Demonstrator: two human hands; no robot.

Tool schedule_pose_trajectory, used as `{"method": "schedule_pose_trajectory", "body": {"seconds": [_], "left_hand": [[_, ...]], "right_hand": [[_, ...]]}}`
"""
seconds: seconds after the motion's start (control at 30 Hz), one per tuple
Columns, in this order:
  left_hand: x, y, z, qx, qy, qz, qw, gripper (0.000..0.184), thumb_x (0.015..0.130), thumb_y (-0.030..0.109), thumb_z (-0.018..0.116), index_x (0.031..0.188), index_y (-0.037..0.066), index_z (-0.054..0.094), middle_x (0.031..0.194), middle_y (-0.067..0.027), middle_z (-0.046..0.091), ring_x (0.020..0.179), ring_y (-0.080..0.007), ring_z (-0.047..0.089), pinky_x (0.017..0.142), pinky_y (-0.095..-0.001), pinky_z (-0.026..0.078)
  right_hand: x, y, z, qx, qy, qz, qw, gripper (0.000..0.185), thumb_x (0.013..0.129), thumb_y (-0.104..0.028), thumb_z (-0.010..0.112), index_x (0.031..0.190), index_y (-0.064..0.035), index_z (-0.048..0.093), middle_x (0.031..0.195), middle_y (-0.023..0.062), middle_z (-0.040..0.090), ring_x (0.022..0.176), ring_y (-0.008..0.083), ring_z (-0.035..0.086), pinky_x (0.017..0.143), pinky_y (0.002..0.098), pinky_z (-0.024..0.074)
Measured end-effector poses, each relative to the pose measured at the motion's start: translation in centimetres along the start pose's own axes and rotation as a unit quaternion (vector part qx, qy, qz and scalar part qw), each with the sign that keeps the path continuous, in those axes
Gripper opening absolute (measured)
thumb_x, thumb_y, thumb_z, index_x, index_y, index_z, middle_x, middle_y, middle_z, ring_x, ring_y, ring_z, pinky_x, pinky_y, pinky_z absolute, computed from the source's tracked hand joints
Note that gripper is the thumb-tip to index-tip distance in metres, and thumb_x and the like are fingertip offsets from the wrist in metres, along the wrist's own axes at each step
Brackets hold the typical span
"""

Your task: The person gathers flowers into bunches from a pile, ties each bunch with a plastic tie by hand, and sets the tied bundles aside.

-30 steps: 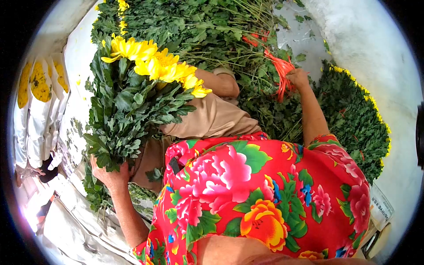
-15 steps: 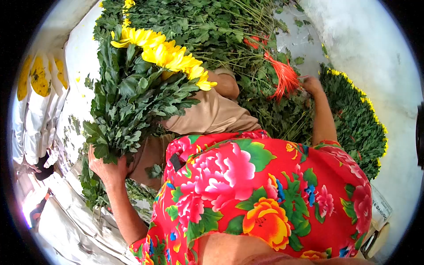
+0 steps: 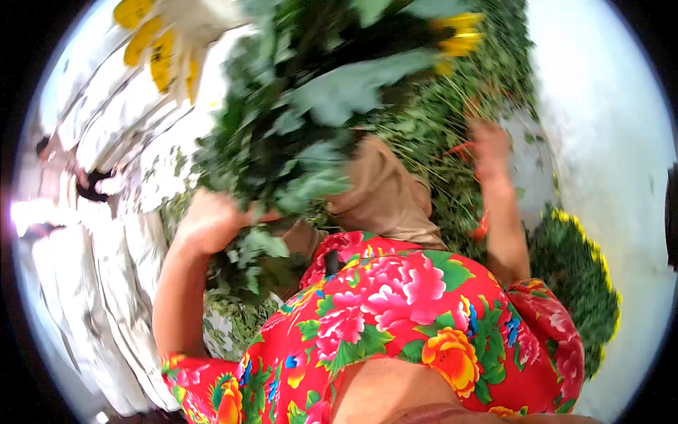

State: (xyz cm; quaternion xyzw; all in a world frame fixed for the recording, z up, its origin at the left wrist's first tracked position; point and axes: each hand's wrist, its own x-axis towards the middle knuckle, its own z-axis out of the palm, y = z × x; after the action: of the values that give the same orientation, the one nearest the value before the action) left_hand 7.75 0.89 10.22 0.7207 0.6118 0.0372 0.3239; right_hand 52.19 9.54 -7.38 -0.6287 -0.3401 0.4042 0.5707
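My left hand is wrapped round the stems of a large bunch of yellow chrysanthemums, raised close to the camera. Its broad green leaves are blurred, and most of its blooms are out of sight; one yellow bloom shows at the right edge. My right hand is beyond my knee, over the pile of cut stems. Motion smears its fingers, so their grip is unclear. Red tie strips show beside it, and another red strip hangs below near the forearm.
Loose green stems and leaves lie in front of me. A finished-looking round bunch with yellow edges rests at the right beside a pale wall. White-wrapped bundles line the left, some with yellow tops.
The bunch in my left hand has come up nearer the camera and swung right, its blooms turned mostly out of view. My right hand has moved over the red strips. The view has shifted.
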Motion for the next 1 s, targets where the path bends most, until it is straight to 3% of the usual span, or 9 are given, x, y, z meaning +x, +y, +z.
{"method": "schedule_pose_trajectory", "body": {"seconds": [0.07, 0.17, 0.3, 0.37, 0.6, 0.73, 0.83, 0.9, 1.0], "left_hand": [[0.3, 3.3, 0.2, -0.072, -0.045, 0.041, 0.996, 0.06, 0.066, 0.033, 0.082, 0.114, 0.001, 0.063, 0.11, -0.0163, 0.066, 0.107, -0.0309, 0.058, 0.098, -0.0388, 0.041], [0.1, 4.8, 1.3, -0.169, -0.081, 0.021, 0.982, 0.076, 0.065, 0.04, 0.086, 0.125, 0.002, 0.06, 0.122, -0.0157, 0.064, 0.117, -0.0283, 0.054, 0.106, -0.0361, 0.038], [-1.3, 0.8, 3.5, -0.267, -0.048, 0.028, 0.962, 0.071, 0.064, 0.022, 0.085, 0.126, 0.0, 0.058, 0.123, -0.0111, 0.062, 0.114, -0.0235, 0.052, 0.105, -0.0356, 0.038], [-1.2, -1.1, 3.3, -0.265, -0.045, -0.004, 0.963, 0.072, 0.062, 0.019, 0.085, 0.126, 0.0, 0.058, 0.123, -0.0101, 0.062, 0.111, -0.0222, 0.054, 0.104, -0.0353, 0.039], [0.9, -2.1, 6.3, -0.301, -0.052, 0.069, 0.95, 0.061, 0.071, 0.022, 0.083, 0.124, 0.002, 0.062, 0.114, -0.0088, 0.068, 0.104, -0.0187, 0.06, 0.095, -0.0336, 0.046], [1.4, -3.4, 7.2, -0.274, -0.082, 0.145, 0.947, 0.062, 0.07, 0.025, 0.084, 0.123, 0.003, 0.062, 0.113, -0.0093, 0.069, 0.103, -0.0196, 0.061, 0.093, -0.034, 0.047], [-0.4, -2.5, 5.6, -0.24, -0.054, 0.051, 0.968, 0.063, 0.069, 0.024, 0.085, 0.123, 0.003, 0.062, 0.114, -0.0102, 0.068, 0.104, -0.0202, 0.06, 0.095, -0.0341, 0.046], [-1.7, -0.4, 3.4, -0.197, 0.033, -0.025, 0.979, 0.071, 0.064, 0.023, 0.085, 0.127, 0.004, 0.059, 0.116, -0.0145, 0.065, 0.115, -0.0238, 0.052, 0.106, -0.0348, 0.032], [-0.8, -0.8, 3.3, -0.102, 0.075, -0.1, 0.987, 0.071, 0.059, 0.026, 0.086, 0.121, 0.003, 0.061, 0.109, -0.0185, 0.064, 0.117, -0.0308, 0.048, 0.111, -0.0395, 0.023]], "right_hand": [[-6.9, -3.2, 8.6, -0.094, -0.32, -0.1, 0.937, 0.027, 0.089, -0.03, 0.063, 0.102, -0.0063, 0.067, 0.095, 0.0078, 0.063, 0.086, 0.0178, 0.056, 0.075, 0.0358, 0.0441], [-12.2, 3.8, 12.9, -0.42, -0.252, -0.487, 0.724, 0.041, 0.088, -0.036, 0.058, 0.121, -0.0114, 0.061, 0.11, 0.0084, 0.065, 0.117, 0.0253, 0.049, 0.102, 0.045, 0.0333], [-10.9, 1.7, 10.2, -0.306, -0.494, -0.301, 0.756, 0.026, 0.085, -0.024, 0.07, 0.108, -0.0113, 0.07, 0.104, 0.0096, 0.069, 0.096, 0.023, 0.061, 0.083, 0.0419, 0.0469], [-11.7, -0.4, 10.2, -0.133, -0.559, 0.011, 0.818, 0.012, 0.09, -0.011, 0.067, 0.1, -0.0059, 0.071, 0.09, 0.0056, 0.071, 0.071, 0.0163, 0.064, 0.058, 0.029, 0.0502], [-13.8, 0.3, 12.7, -0.027, -0.431, 0.113, 0.895, 0.023, 0.089, -0.003, 0.065, 0.112, -0.0027, 0.065, 0.1, 0.0076, 0.069, 0.077, 0.0167, 0.065, 0.066, 0.0292, 0.0544], [-13.4, 3.2, 13.1, 0.269, -0.338, 0.338, 0.836, 0.017, 0.092, -0.005, 0.062, 0.108, -0.0025, 0.066, 0.089, 0.0018, 0.068, 0.076, 0.0157, 0.064, 0.062, 0.0295, 0.0509], [-11.8, 2.3, 11.5, -0.165, -0.484, -0.175, 0.841, 0.018, 0.096, -0.015, 0.06, 0.107, -0.0015, 0.066, 0.087, 0.0022, 0.069, 0.076, 0.0183, 0.065, 0.063, 0.0343, 0.0516], [-11.9, 1.5, 10.1, -0.113, -0.526, -0.242, 0.807, 0.019, 0.097, -0.017, 0.059, 0.106, -0.0019, 0.066, 0.087, 0.004, 0.07, 0.076, 0.0178, 0.065, 0.064, 0.0355, 0.0522], [-13.3, -4.6, 8.5, -0.294, -0.613, 0.034, 0.733, 0.018, 0.093, -0.019, 0.063, 0.097, -0.0017, 0.063, 0.086, 0.0073, 0.068, 0.077, 0.0231, 0.065, 0.071, 0.0369, 0.0508]]}}
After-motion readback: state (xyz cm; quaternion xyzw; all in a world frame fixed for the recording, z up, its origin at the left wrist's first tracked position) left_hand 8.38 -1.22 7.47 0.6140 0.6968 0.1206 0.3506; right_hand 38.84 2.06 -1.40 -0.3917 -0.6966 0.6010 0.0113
